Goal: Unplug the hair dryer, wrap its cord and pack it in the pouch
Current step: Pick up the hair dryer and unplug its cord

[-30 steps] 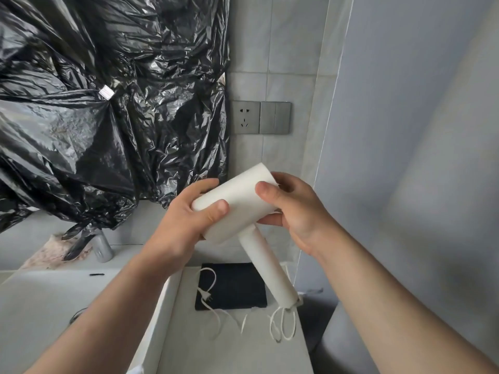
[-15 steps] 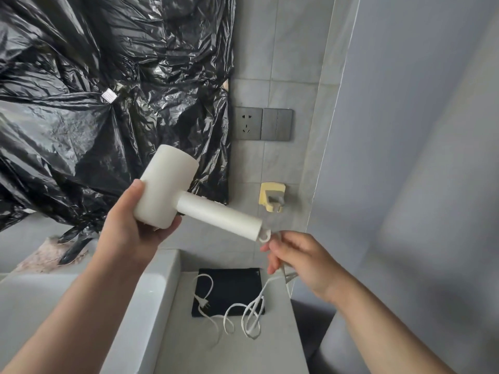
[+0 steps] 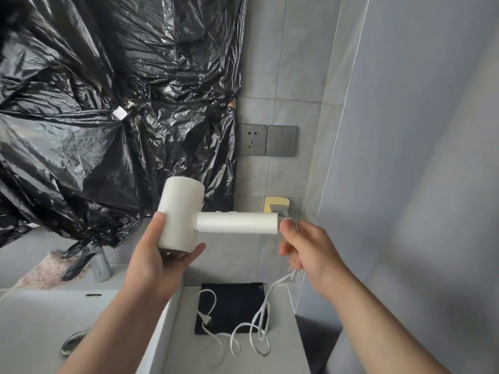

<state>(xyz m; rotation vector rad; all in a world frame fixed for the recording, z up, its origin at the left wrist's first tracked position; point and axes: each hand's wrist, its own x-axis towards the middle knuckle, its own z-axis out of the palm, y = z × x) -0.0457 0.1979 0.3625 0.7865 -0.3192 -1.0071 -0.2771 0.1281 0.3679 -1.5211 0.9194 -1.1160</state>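
At frame centre the left hand [image 3: 159,263] grips the hair dryer [image 3: 186,215] by its barrel; the right hand [image 3: 310,252] fingers pinch the cord [image 3: 259,317] near the handle end. Loose loops over the pouch [image 3: 232,306] could tangle, and the plug [image 3: 206,321] might drag.

Crumpled black plastic sheeting [image 3: 89,125] covered the upper left wall, with a small white tag [image 3: 120,113] stuck on it. A grey socket-and-switch plate [image 3: 268,140] sat on the tiled wall [image 3: 291,63], above a yellow wall hook [image 3: 276,204]. A white basin [image 3: 40,319] adjoined the worktop's [image 3: 186,354] left edge, a grey tap [image 3: 100,265] behind it.
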